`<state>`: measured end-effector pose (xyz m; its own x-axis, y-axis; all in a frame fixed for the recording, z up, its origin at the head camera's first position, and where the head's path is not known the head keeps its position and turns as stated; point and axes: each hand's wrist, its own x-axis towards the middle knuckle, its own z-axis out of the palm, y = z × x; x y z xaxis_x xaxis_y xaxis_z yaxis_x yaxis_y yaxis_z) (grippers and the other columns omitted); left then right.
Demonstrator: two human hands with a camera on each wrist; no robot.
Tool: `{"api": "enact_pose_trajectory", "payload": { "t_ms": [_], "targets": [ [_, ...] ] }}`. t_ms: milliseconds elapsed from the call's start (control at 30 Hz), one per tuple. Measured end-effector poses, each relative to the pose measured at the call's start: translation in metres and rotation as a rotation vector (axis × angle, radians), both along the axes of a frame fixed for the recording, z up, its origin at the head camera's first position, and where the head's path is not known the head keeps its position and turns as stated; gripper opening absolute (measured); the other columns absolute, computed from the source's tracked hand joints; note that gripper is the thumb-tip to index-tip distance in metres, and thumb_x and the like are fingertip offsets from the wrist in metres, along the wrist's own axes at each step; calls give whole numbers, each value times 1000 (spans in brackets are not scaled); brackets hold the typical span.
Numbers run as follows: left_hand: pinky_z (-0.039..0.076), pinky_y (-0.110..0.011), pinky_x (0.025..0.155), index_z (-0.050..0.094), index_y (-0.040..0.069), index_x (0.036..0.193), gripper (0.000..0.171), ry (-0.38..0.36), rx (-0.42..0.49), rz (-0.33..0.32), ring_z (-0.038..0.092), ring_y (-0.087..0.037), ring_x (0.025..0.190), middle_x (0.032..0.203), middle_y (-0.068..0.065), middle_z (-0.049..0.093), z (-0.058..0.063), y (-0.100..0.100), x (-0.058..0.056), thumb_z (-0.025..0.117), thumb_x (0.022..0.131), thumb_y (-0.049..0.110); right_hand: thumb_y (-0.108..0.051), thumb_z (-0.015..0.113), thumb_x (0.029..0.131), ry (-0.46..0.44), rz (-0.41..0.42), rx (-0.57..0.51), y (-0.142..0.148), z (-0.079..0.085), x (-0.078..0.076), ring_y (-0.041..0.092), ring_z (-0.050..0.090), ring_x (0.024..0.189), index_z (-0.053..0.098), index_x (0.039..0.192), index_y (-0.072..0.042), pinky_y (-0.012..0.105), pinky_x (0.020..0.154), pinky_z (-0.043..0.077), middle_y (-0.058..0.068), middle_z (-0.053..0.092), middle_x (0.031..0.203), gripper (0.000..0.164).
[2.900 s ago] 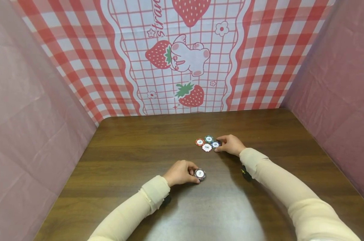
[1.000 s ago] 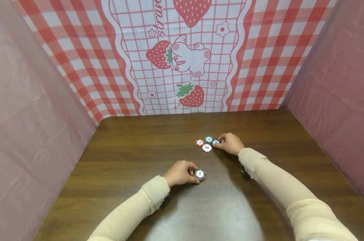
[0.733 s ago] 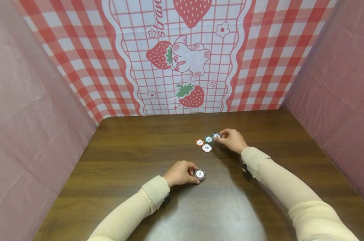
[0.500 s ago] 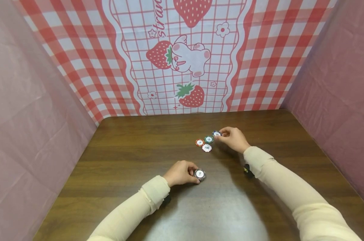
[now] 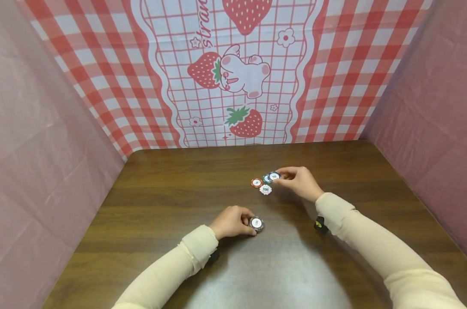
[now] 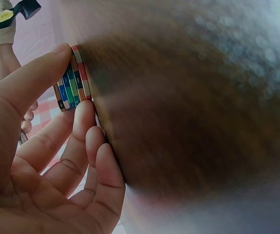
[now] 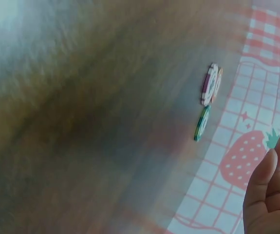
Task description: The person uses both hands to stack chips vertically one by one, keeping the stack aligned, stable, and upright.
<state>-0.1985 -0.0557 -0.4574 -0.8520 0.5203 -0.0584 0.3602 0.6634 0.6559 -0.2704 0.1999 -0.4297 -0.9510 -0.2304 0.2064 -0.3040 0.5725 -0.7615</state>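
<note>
My left hand point(image 5: 231, 222) grips a short stack of poker chips point(image 5: 256, 223) between thumb and fingers, near the middle of the table; a grey chip marked 100 is on top. In the left wrist view the stack's striped edges point(image 6: 71, 80) show several colours. My right hand point(image 5: 300, 183) pinches a blue poker chip point(image 5: 273, 177) by its edge. In the head view that chip overlaps the green poker chip point(image 5: 265, 178). Lying close by are a red-orange chip point(image 5: 256, 183) and a white chip marked 500 point(image 5: 266, 189). The right wrist view shows three chips lying flat, including the green one point(image 7: 202, 124).
A dark wood-grain table point(image 5: 160, 184) carries everything. A red-and-white strawberry cloth point(image 5: 237, 86) hangs behind its far edge. Pink cloths point(image 5: 32, 150) flank both sides. Each forearm, in a cream sleeve, wears a dark wrist device point(image 5: 320, 224).
My right hand has shifted the blue chip away from the white one toward the back, picked it up and brought it back left over the green chip. My left hand keeps still on its stack.
</note>
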Motion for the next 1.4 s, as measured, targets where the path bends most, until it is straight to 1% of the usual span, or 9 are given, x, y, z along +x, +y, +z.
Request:
{"api": "enact_pose_trajectory", "payload": {
  "t_ms": [233, 400, 667, 833, 967, 1100, 1167, 1267, 1400],
  "targets": [
    [40, -19, 62, 74, 11, 100, 36, 3, -2, -4, 49, -2, 62, 69, 9, 58, 1, 0, 0, 88, 69, 23, -19, 82, 78, 12, 24, -27, -4, -2, 9, 9, 59, 69, 74, 104, -4, 21, 61, 48, 7, 71, 81, 31],
    [40, -19, 61, 74, 12, 100, 36, -2, -4, -5, 49, -1, 62, 69, 9, 58, 1, 1, 0, 88, 70, 23, -25, 84, 77, 16, 52, -43, -6, -4, 16, 8, 59, 68, 75, 102, -6, 21, 61, 47, 6, 70, 79, 32],
    [40, -19, 61, 74, 12, 100, 36, -5, 0, -3, 49, -2, 62, 69, 9, 57, 0, 1, 0, 88, 69, 23, -28, 84, 76, -20, 123, -57, -10, -7, 29, 10, 58, 69, 75, 104, -11, 23, 60, 48, 1, 68, 79, 34],
    [40, -19, 61, 74, 12, 100, 35, -6, -3, 0, 49, -2, 62, 68, 9, 57, 1, 1, 0, 88, 69, 23, -27, 84, 76, -6, 192, -46, -15, -12, 38, 8, 57, 68, 76, 103, -9, 22, 59, 47, 0, 67, 77, 33],
    [39, -19, 60, 74, 11, 97, 34, 1, -8, -1, 48, -2, 61, 68, 9, 58, 1, 1, 0, 88, 69, 23, -25, 84, 76, -19, 237, -48, -20, -16, 45, 7, 56, 67, 76, 101, -8, 22, 58, 47, 1, 67, 75, 31],
    [39, -19, 59, 72, 11, 93, 31, 11, -12, -4, 48, -2, 60, 68, 9, 58, 1, 1, 1, 88, 69, 24, -20, 84, 76, -53, 250, -51, -25, -19, 51, 7, 54, 65, 75, 101, -7, 20, 57, 45, 2, 66, 75, 30],
    [39, -19, 58, 72, 12, 92, 30, 15, -12, -6, 48, -2, 60, 67, 9, 58, 1, 1, 1, 88, 69, 24, -17, 83, 76, -63, 257, -53, -28, -17, 55, 6, 53, 64, 75, 101, -6, 19, 56, 43, 3, 66, 74, 29],
    [39, -19, 58, 72, 12, 92, 30, 18, -10, -8, 48, -2, 60, 67, 8, 58, 1, 1, 0, 88, 69, 23, -19, 83, 76, -49, 282, -31, -29, -19, 57, 5, 52, 62, 75, 100, -7, 19, 55, 43, 1, 66, 73, 28],
    [39, -18, 58, 72, 12, 92, 29, 24, -9, -13, 47, -2, 60, 68, 8, 58, 1, 0, 0, 88, 70, 23, -27, 83, 76, -22, 336, 5, -30, -23, 58, 2, 51, 62, 76, 99, -12, 20, 55, 44, -5, 67, 74, 29]
  ]
}}
